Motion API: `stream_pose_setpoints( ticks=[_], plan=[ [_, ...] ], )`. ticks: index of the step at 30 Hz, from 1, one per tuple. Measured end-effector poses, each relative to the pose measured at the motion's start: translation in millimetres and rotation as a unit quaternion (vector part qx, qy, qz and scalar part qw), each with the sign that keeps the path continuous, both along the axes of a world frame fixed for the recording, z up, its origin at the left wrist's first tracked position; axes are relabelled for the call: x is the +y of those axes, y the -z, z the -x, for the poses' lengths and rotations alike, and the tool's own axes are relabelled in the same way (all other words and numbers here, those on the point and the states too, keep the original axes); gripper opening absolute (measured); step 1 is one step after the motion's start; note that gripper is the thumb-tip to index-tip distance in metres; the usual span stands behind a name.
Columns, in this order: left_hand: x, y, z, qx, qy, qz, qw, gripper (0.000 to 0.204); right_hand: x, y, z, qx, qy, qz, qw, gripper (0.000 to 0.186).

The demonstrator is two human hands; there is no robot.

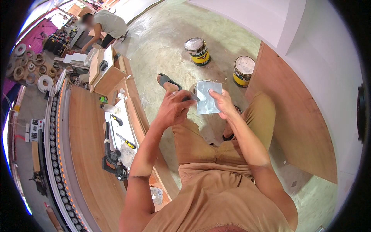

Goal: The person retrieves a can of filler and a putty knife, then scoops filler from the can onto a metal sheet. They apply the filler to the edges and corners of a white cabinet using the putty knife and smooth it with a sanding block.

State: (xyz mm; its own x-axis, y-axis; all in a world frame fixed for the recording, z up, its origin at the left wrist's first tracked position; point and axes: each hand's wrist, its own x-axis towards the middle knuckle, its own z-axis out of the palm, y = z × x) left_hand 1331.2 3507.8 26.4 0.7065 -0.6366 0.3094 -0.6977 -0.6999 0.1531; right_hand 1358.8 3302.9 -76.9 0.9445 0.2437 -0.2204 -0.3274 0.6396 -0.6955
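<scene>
Seated position, concrete floor [162, 42], plywood worktop [87, 147] at left.
Both hands raised over the knees: left hand [174, 108] fingers closed on a small dark tool, right hand [224, 102] fingers pinching a grey sheet [206, 100]; two paint cans [199, 50] stand far.

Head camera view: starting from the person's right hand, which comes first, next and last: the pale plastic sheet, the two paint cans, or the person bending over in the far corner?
1. Pale plastic sheet: held in the right hand itself.
2. Two paint cans, one up and to the right, the other up and slightly left: too close to call between them.
3. Person bending over: far upper left.
</scene>
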Motion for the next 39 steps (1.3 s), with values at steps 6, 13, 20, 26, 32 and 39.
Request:
stream_pose_setpoints(
  ticks=[6, 13, 20, 26, 32, 39],
  plan=[
    [-6.5, -5.1, -6.9, 0.012, 0.008, -0.004, 1.000, 0.033, -1.9, 0.6, -2.1, -0.009, -0.012, 0.001, 1.000, 0.026],
    [-3.0, 4.1, -10.0, 0.038, 0.022, -0.013, 0.999, 0.032, -3.9, -2.1, -1.4, -0.007, -0.024, 0.019, 1.000, 0.025],
    [-23.1, 16.6, 6.4, 0.108, -0.015, 0.321, 0.941, 0.032, -8.7, -20.4, -1.9, 0.069, 0.010, -0.152, 0.986, 0.031],
    [-23.5, -2.1, 9.2, -0.051, 0.025, 0.184, 0.981, 0.035, -23.3, -48.1, 25.6, 0.073, -0.010, -0.185, 0.980, 0.030],
    [-36.2, -24.7, 21.5, 0.170, -0.061, 0.520, 0.835, 0.023, -54.5, -71.0, 52.3, -0.142, 0.224, -0.097, 0.959, 0.032],
    [-152.9, -14.9, 52.1, 0.432, -0.079, 0.779, 0.449, 0.025, -48.4, -130.9, 90.4, -0.310, 0.456, 0.159, 0.819, 0.033]
  ],
)
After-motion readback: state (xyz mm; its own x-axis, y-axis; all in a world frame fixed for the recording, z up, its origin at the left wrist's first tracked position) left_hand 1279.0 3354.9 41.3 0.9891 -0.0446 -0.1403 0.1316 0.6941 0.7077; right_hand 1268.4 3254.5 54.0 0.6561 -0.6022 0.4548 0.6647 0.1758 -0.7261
